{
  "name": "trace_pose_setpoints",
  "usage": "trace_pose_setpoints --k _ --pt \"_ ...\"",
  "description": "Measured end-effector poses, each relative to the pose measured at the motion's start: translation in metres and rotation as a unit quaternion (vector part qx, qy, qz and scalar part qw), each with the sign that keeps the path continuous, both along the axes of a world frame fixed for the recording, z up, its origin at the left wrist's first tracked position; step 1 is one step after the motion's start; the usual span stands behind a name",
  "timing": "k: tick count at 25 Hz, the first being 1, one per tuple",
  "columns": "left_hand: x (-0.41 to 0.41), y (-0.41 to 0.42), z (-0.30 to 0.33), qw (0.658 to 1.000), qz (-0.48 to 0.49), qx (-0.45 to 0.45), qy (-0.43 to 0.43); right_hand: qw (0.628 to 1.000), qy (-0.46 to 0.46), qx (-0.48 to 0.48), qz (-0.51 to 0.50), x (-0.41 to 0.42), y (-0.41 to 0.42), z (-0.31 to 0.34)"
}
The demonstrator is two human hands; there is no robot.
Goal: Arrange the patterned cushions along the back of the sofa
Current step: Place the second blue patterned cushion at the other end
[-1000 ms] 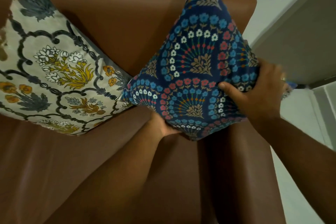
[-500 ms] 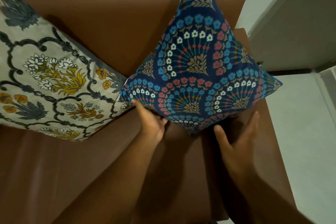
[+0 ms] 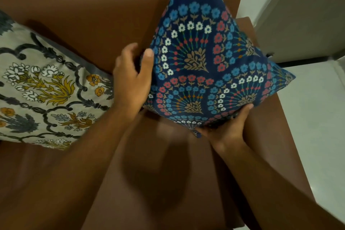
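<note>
1. Your left hand point(image 3: 130, 80) is on the left edge of the blue cushion point(image 3: 209, 61), thumb on the patterned front and fingers curled around behind, so it's gripping that side edge.
2. Your right hand point(image 3: 227, 129) is palm-up under the near bottom edge of the blue cushion, fingers cupped up around it. Most of that hand is hidden by the fabric, so the grip is only partly visible, but the cushion is clearly sitting in it.
3. The blue cushion stands on a corner like a diamond, top point up by the top of the sofa point(image 3: 104, 15) back, right point hanging out past the right armrest point(image 3: 261, 117). It leans toward the backrest at the right end of the sofa. Can't tell whether its bottom corner actually touches the seat or is only carried by your hand.
4. The cream cushion point(image 3: 43, 87) with grey scrollwork and mustard flowers is on the left, leaning against the backrest, tilted, its left side cut off by the frame edge.
5. The two cushions are near each other but apart; your left hand and wrist sit right in the gap, with the wrist covering the cream one's right corner.
6. Past the armrest on the right there's a pale floor point(image 3: 317, 117) and a grey wall point(image 3: 308, 15).
</note>
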State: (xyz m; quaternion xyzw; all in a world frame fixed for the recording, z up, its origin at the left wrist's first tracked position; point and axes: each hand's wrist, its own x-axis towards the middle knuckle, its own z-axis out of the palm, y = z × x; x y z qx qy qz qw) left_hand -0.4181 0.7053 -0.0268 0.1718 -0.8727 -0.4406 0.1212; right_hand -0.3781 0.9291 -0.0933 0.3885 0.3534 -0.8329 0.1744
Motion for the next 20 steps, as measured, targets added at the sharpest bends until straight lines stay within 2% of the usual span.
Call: trace_pose_setpoints --k 2,5,8,13,16,20 --pt "-0.024 0.012 0.003 0.996 -0.077 0.017 -0.044 0.999 0.004 -0.011 -0.031 -0.006 -0.004 -0.004" --pt "-0.030 0.032 -0.002 0.993 -0.114 0.006 0.026 0.997 0.009 -0.036 -0.071 0.002 -0.006 -0.006" --pt "-0.037 0.035 -0.002 0.989 -0.127 0.001 0.078 0.995 0.005 -0.046 -0.089 0.010 -0.012 -0.008" --pt "-0.038 0.022 -0.014 0.993 -0.098 0.000 0.067 0.998 -0.027 0.015 -0.048 0.012 -0.020 -0.008" --pt "-0.010 0.023 -0.029 0.992 -0.045 -0.078 0.093 0.997 -0.016 0.040 -0.067 0.016 -0.016 -0.005" --pt "-0.013 0.042 -0.050 0.983 -0.052 -0.162 0.063 0.993 0.018 -0.054 -0.106 -0.018 -0.037 0.008"
